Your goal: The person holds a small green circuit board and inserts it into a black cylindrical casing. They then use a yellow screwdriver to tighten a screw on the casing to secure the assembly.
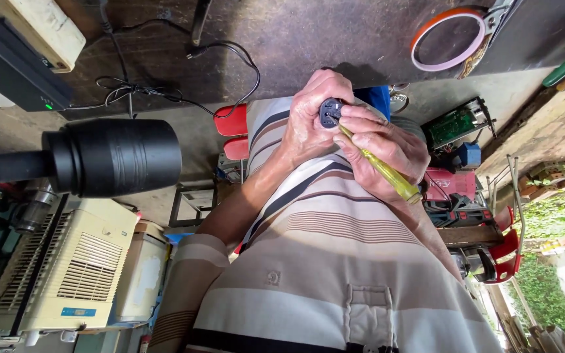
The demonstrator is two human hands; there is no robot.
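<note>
My left hand [310, 117] is closed around a small black plug-like part [329, 112], held up in front of my striped shirt. In my right hand [387, 149] is a screwdriver with a clear yellow handle [387, 173], and its thin shaft points into the face of the black part. The two hands touch each other around the part. Most of the part is hidden by my fingers.
A black cylindrical lamp head [112, 157] juts in from the left. Beyond the hands lies a dark worktop [308, 39] with black cables [165, 85], a black box [14, 72] and an orange-and-white ring [449, 39]. A cream grilled appliance [67, 268], red chairs [233, 121] and a green circuit board [456, 124] surround me.
</note>
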